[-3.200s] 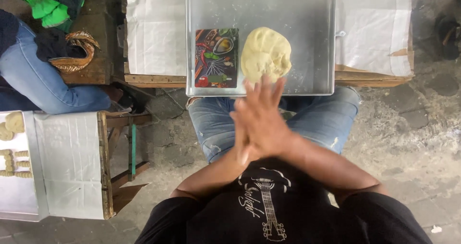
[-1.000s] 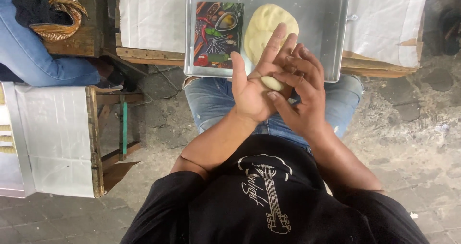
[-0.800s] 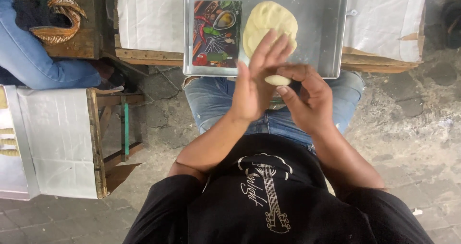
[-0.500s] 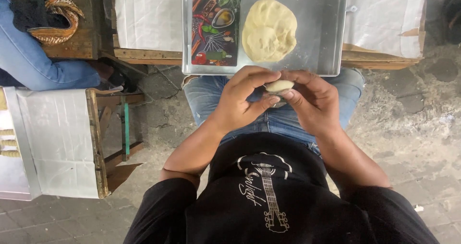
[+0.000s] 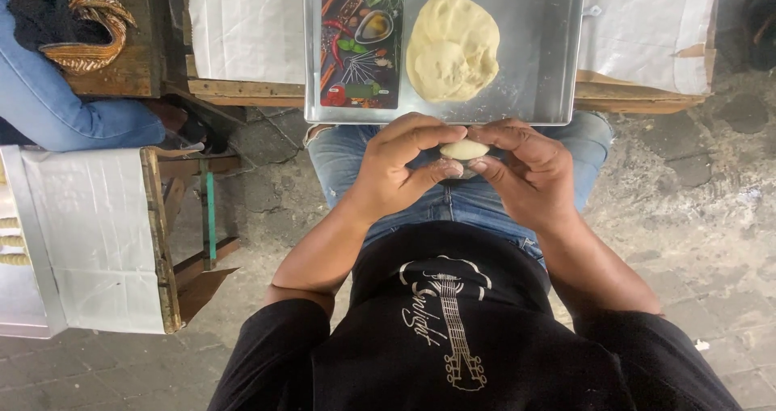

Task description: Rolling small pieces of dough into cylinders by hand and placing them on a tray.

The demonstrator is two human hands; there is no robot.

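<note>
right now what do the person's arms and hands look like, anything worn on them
Both hands, the left hand and the right hand, are bare: no gloves, and no rings or watch that can be seen. The forearms are uncovered too. Short black sleeves of a black t-shirt end near the elbows. The shirt carries a pale guitar drawing on the chest.

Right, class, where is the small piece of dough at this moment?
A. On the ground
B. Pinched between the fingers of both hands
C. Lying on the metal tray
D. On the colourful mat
B: the small piece of dough sits between the left hand and right hand, below the metal tray with the big dough.
</note>
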